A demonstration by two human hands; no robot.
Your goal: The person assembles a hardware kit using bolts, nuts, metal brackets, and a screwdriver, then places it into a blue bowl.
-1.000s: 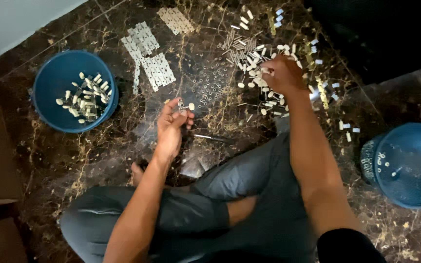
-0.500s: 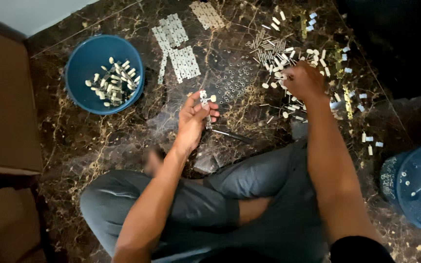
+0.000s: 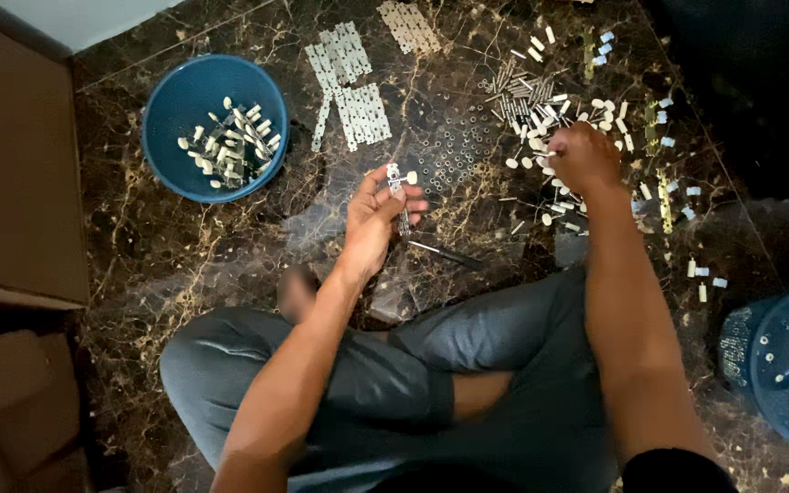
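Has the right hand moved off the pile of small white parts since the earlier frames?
No. The right hand stays on the pile of white parts; only the camera shifted.

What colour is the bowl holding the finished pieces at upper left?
Blue. The round bowl sits on the dark marbled floor, seen in the head view.

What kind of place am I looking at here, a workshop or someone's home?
Probably a home or informal piecework spot, not a fitted workshop: the person sits cross-legged on a dark marble floor, small white parts are strewn loose on it, and plastic tubs like the blue basin serve as bins.
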